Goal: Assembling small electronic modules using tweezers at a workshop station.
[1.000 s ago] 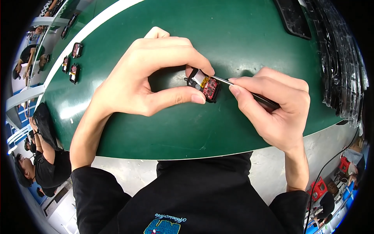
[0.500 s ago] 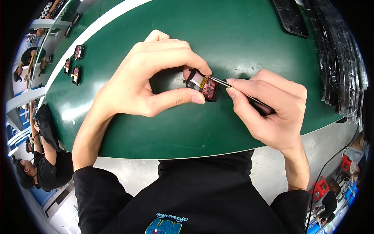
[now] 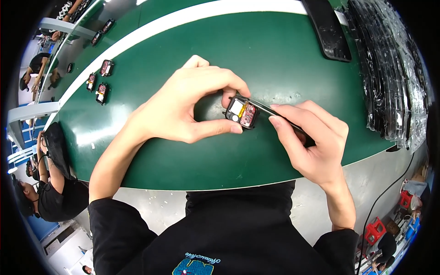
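Observation:
A small black electronic housing (image 3: pixel 242 112) stays pinched between the thumb and fingers of my left hand (image 3: pixel 183 107). Inside it show a red circuit board, yellow tape, a pale rectangular part and a small round pale part. My right hand (image 3: pixel 316 135) is closed round a pair of slim metal tweezers (image 3: pixel 266 108). Their tip reaches the upper edge of the housing, beside the yellow tape. Whether the tips hold anything is too small to tell.
Several similar housings, one of them here (image 3: pixel 101 93), lie at the left of the green table (image 3: pixel 206 165). A black tray-like object (image 3: pixel 327 30) and stacked clear-wrapped black trays (image 3: pixel 387 78) are at the right. A co-worker (image 3: pixel 62 197) sits at the left.
The view has shifted, so the table and its items sit differently. The housing now lies flatter, its inside facing up more. The tweezers remain at its upper edge.

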{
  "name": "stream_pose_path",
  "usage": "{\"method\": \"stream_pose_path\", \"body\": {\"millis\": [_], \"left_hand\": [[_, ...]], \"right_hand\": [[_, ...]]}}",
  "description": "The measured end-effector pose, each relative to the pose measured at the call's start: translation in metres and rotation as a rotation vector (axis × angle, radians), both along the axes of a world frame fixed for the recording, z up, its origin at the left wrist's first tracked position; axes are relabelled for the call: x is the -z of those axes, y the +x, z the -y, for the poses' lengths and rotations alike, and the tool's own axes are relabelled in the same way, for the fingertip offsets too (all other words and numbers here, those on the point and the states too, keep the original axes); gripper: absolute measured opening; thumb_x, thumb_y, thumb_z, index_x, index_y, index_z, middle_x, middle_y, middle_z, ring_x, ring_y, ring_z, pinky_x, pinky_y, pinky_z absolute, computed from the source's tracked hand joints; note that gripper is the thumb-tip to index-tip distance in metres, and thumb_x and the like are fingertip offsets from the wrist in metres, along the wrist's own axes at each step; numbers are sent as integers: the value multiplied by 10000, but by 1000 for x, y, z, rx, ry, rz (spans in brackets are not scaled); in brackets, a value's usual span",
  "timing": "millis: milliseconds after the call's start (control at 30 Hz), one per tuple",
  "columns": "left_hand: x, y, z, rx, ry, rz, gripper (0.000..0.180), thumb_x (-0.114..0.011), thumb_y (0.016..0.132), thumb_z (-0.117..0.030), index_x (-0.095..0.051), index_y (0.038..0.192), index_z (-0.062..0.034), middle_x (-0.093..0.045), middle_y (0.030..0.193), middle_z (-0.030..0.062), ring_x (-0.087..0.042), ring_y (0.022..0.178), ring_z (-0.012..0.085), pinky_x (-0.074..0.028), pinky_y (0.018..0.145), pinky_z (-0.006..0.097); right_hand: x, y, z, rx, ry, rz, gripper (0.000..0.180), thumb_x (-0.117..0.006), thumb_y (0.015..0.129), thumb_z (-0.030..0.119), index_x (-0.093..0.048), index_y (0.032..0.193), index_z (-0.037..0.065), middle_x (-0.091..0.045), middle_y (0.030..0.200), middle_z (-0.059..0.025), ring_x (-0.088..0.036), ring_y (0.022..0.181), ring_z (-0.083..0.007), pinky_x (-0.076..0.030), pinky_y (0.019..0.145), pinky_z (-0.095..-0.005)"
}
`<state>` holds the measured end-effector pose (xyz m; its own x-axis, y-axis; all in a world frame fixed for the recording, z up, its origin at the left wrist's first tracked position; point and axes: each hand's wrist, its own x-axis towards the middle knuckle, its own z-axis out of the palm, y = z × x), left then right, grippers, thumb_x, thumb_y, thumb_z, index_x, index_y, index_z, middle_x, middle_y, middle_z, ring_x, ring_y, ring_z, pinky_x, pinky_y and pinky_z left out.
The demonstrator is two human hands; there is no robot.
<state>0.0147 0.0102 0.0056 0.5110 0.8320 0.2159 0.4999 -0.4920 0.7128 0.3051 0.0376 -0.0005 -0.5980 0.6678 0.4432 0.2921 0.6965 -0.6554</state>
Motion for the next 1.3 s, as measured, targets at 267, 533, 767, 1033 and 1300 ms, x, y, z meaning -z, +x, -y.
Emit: {"method": "stream_pose_path", "body": {"millis": [267, 533, 767, 1033, 1300], "left_hand": [[-6, -1, 1, 55, -106, -1, 714, -874, 792, -117, -648, 1469, -133, -712, 1073, -34, -636, 940, 142, -355, 977, 355], [-25, -3, -9, 75, -222, 1, 650, -863, 821, -95, -681, 1445, -108, -750, 1135, 8, -599, 891, 183, -452, 974, 383], [-23, -165, -58, -735, 315, -580, 506, -787, 988, -130, -660, 1473, -61, -675, 1501, 201, -610, 1424, 434, -496, 1191, 500], [12, -251, -76, -953, 120, -620, 430, -643, 1077, -89, -625, 1507, -83, -677, 1486, 177, -665, 1350, 424, -534, 1126, 524], [15, -255, -100, -816, 140, -349, 441, -724, 999, 22, -655, 1431, -34, -701, 1271, 143, -687, 1163, 331, -542, 1076, 430]], "right_hand": [[-6, -19, 11, 28, -112, 98, 415, -925, 876, 127, -751, 1227, -8, -673, 935, -96, -693, 668, -240, -548, 595, -365], [-4, -20, 14, 50, 2, 78, 410, -958, 806, 186, -747, 1127, 44, -671, 923, -62, -716, 645, -242, -553, 558, -383], [-62, 27, 9, 96, 28, 113, 433, -933, 852, 256, -724, 1185, 74, -666, 995, -61, -708, 660, -263, -538, 554, -417], [-149, 129, -73, 630, 365, 164, 390, -954, 787, 200, -779, 1076, 6, -619, 776, -76, -632, 690, -220, -499, 641, -370], [-157, 241, -122, 1092, 87, 447, 519, -912, 816, 486, -829, 1011, 13, -614, 730, -73, -601, 678, -201, -499, 673, -390]]}}
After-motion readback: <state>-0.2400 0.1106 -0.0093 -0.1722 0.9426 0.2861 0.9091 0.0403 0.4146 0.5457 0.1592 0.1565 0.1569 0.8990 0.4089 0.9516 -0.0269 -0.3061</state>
